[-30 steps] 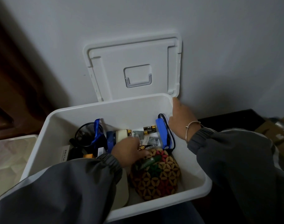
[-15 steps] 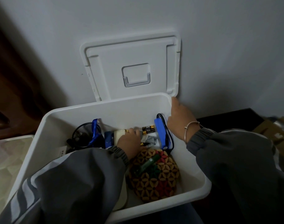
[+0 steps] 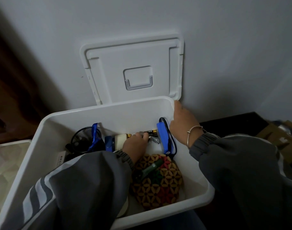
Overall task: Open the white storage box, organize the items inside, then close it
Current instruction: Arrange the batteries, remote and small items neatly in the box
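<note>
Inside the white storage box (image 3: pixel 125 117), the left hand (image 3: pixel 135 144) curls its fingers onto the batteries (image 3: pixel 151 132); the right hand (image 3: pixel 183 124) grips the box's far-right rim.

Home bedroom: quilted mattress (image 3: pixel 5 160), painted wall (image 3: pixel 225 30)
</note>
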### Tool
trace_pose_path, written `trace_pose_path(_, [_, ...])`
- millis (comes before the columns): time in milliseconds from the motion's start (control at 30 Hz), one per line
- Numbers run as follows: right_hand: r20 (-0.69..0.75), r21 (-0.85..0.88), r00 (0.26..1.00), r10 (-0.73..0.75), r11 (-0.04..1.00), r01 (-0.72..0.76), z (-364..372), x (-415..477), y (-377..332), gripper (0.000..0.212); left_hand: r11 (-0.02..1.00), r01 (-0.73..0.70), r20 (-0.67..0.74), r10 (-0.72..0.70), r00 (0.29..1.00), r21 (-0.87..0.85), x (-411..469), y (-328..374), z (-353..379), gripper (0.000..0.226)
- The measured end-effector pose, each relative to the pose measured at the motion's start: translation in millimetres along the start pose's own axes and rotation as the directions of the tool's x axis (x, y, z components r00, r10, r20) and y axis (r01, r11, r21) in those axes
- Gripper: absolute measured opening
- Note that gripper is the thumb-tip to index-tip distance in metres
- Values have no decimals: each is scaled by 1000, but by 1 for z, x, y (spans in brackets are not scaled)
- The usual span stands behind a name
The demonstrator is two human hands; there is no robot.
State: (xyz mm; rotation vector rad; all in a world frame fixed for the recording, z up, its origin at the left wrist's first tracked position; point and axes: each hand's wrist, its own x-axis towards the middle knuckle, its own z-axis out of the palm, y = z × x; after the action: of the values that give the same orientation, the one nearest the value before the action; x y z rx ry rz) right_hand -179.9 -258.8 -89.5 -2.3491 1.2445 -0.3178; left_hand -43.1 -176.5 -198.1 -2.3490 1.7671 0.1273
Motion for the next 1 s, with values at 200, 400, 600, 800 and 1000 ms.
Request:
trace_pose_path(200, [-1, 16, 1000, -1, 1000, 1, 1, 1, 1, 66, 995, -2, -27, -1, 1000, -100, 9, -13, 4, 36])
trace_pose_path(400, [1, 21, 1000, 7, 1000, -7, 2, 2, 2, 65, 845, 68, 117, -6, 993, -530, 1, -25, -23, 46])
trace_pose_path(600, [-1, 36, 1000, 5, 999, -5, 2, 2, 2, 66, 60, 506, 508, 35, 860, -861, -17, -48, -59, 19])
trace_pose_path(800, [-20, 3, 1000, 9, 1000, -9, 4, 2, 2, 63, -697, 433, 505, 116, 855, -572, -45, -64, -92, 12])
trace_pose_path(1000, [-39, -18, 999, -6, 1000, 5, 6, 4, 5, 58, -815, 365, 513, 99, 853, -450, -68, -70, -95, 13])
